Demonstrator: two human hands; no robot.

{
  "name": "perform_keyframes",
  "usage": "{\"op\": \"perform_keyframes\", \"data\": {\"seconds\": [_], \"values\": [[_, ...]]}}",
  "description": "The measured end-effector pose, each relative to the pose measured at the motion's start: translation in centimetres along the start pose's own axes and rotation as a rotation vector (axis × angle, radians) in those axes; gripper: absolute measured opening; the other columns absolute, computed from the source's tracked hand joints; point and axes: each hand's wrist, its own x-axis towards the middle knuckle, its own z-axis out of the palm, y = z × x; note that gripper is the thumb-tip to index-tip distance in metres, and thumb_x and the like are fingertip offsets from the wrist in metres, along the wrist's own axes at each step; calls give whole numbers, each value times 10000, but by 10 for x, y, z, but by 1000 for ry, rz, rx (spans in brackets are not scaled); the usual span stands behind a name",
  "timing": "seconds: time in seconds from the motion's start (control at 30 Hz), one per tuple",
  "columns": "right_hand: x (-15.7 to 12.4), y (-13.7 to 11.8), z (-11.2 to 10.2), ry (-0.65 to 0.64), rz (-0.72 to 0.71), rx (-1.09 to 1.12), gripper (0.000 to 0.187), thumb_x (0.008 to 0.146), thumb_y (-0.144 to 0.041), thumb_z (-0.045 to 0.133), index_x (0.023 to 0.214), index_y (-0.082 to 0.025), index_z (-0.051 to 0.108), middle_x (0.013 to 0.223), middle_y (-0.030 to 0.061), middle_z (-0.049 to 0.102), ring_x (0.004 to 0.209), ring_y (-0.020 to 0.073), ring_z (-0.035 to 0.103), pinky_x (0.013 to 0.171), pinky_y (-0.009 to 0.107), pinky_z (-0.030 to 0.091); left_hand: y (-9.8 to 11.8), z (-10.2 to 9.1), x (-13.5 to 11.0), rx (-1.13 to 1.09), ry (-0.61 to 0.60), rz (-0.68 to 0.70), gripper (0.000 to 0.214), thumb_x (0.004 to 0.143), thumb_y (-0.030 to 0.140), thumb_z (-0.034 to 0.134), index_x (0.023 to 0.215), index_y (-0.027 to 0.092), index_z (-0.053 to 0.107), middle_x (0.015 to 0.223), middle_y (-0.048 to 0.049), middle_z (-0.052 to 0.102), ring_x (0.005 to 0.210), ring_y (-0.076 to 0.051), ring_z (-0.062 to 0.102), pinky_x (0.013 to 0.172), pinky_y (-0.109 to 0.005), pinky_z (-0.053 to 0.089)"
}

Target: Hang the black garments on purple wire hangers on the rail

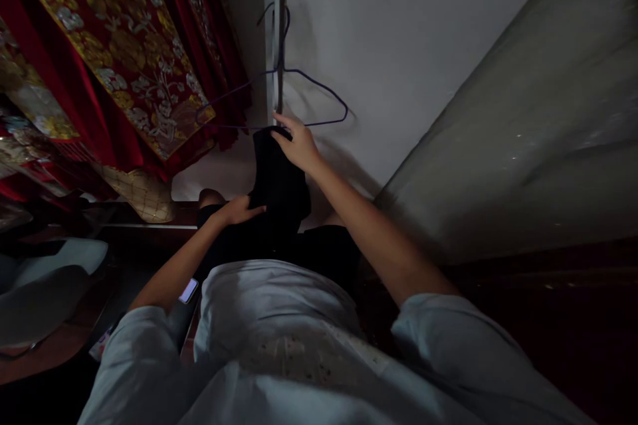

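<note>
Pinching the black cloth (277, 180) beside the wire hanger (319, 87), the right hand (299, 145) holds its top up while the left hand (238, 211), fingers together, steadies it.

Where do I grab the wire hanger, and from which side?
Probably the hanger at its neck, where both sloping wires meet below the hook, coming from the bare right side. The black cloth and the right hand crowd the bottom bar; the left hand rests lower.

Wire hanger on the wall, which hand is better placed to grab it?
Probably the right. The right hand grips the black garment at its top, just under the hanger bar; the left hand lies lower on the cloth, farther away.
</note>
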Motion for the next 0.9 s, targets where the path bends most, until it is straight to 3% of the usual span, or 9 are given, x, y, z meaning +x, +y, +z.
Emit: {"op": "perform_keyframes", "data": {"seconds": [0.1, 0.17, 0.27, 0.37, 0.47, 0.57, 0.67, 0.8, 0.9], "values": [[5, 44, 3, 115, 150, -36, 274, 923, -312, 646, 1161, -202, 725, 1295, 91, 712, 1298, 250, 625, 1178, 427, 445, -2, -5, -3, 196, 82, -98, 577, 965, 677, 507, 781, 158, 677, 763, -122, 695, 810, -296, 712, 760, -328, 515], [12, 64, -4, 190, 250, 7, 194, 938, -372, 645, 854, -204, 695, 963, 53, 748, 1103, 235, 689, 1068, 401, 517, 0, -16, -4, 230, 241, -98, 553, 958, 677, 529, 740, 182, 645, 733, -129, 668, 830, -316, 703, 783, -339, 495], [24, 74, -30, 285, 347, 40, 492, 910, -414, 706, 548, -226, 432, 529, -38, 425, 727, 169, 607, 794, 303, 553, 2, -45, -6, 107, 511, -78, 468, 923, 641, 624, 738, 212, 648, 704, -112, 628, 899, -341, 689, 870, -357, 472], [30, 70, -64, 300, 317, 6, 592, 835, -357, 807, 509, -236, 327, 501, -69, 209, 575, 110, 441, 602, 235, 460, 3, -80, -5, -29, 615, -21, 370, 844, 536, 779, 705, 217, 655, 671, -83, 584, 934, -331, 670, 933, -352, 460], [30, 59, -93, 303, 263, -15, 573, 815, -330, 832, 519, -226, 352, 514, -71, 190, 545, 87, 383, 524, 218, 381, 9, -113, 4, -39, 651, 110, 291, 787, 425, 856, 733, 198, 682, 776, -86, 616, 963, -306, 648, 1000, -364, 453], [28, 47, -108, 297, 256, -50, 534, 828, -301, 816, 523, -211, 387, 506, -68, 189, 531, 78, 366, 494, 214, 338, 20, -140, 16, -62, 600, 126, 284, 721, 332, 910, 668, 186, 672, 714, -62, 593, 912, -300, 655, 994, -387, 481], [26, 40, -113, 272, 264, -82, 508, 823, -249, 805, 513, -202, 404, 491, -67, 198, 514, 70, 334, 479, 214, 311, 30, -158, 21, -143, 425, -61, 281, 651, 220, 944, 596, 182, 671, 584, -26, 552, 777, -287, 680, 881, -383, 541], [22, 38, -113, 222, 300, -113, 475, 822, -144, 756, 498, -202, 413, 488, -64, 232, 524, 76, 326, 498, 226, 343, 37, -159, 18, -295, 181, -304, 232, 613, 176, 957, 637, 173, 727, 637, -50, 644, 686, -257, 699, 690, -337, 568], [21, 38, -113, 245, 318, -84, 466, 801, -58, 717, 502, -215, 397, 491, -64, 217, 545, 91, 346, 524, 242, 384, 42, -158, 13, -325, 200, -294, 196, 702, 235, 919, 660, 178, 736, 721, -73, 674, 684, -227, 676, 661, -334, 547]]}}
